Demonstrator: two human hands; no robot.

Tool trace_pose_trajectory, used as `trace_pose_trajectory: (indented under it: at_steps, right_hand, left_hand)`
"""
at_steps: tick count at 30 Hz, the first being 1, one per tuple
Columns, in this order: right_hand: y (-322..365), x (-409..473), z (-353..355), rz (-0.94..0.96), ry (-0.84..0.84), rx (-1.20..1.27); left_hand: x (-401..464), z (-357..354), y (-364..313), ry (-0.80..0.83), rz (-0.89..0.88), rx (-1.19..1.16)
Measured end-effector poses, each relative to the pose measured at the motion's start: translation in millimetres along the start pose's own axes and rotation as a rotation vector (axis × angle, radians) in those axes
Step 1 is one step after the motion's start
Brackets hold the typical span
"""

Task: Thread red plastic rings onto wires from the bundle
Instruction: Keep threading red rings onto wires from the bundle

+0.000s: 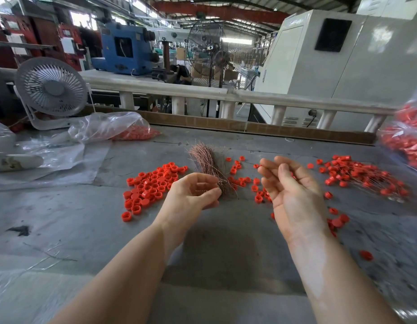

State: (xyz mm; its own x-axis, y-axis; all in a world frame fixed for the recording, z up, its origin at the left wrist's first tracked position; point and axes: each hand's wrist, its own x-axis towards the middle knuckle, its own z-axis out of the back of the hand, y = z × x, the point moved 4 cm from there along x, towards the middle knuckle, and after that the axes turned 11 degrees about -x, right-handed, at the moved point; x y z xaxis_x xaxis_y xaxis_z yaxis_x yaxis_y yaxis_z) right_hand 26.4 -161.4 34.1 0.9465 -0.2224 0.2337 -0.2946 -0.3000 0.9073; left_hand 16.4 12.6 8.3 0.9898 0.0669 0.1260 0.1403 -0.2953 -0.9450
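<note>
My left hand [193, 192] pinched the copper wire bundle [208, 168], my right hand [289, 185] hung slack and empty; next, I judged, came picking a red ring [257, 198].

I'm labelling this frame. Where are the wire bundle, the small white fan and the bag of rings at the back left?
wire bundle [204, 160]: head view, middle of the strands.
white fan [53, 88]: head view, centre hub.
bag of rings [135, 133]: head view, red contents.

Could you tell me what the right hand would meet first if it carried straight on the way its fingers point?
Probably the scattered red rings just beyond the right hand, beside the wire bundle; the hand's height above the table is unclear.
</note>
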Motion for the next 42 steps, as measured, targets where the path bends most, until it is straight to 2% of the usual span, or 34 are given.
trace_pose_trajectory:
  at_steps: [8, 24, 29, 35, 42]
  right_hand:
    - [-8.2, -0.4, -1.1, -0.053, 0.011, -0.148]
    - [-15.0, -0.8, 0.2, -0.088, 0.015, -0.26]
    - [-13.4, -2.7, -1.5, -0.016, 0.006, -0.393]
    - [-10.5, -8.1, -10.0, 0.095, 0.079, -0.565]
    - [-10.6, -11.4, -16.1, 0.113, 0.148, -0.598]
  left_hand:
    - [-1.2, -3.5, 0.1, 0.02, 0.003, 0.002]
    - [0.7, -1.4, 1.6, 0.002, -0.035, 0.058]
    - [0.6, -1.6, 1.4, 0.005, -0.047, 0.055]
    - [0.9, -2.3, 2.5, 0.01, -0.042, 0.057]
    - [0.8, -6.4, 2.7, 0.068, -0.082, 0.208]
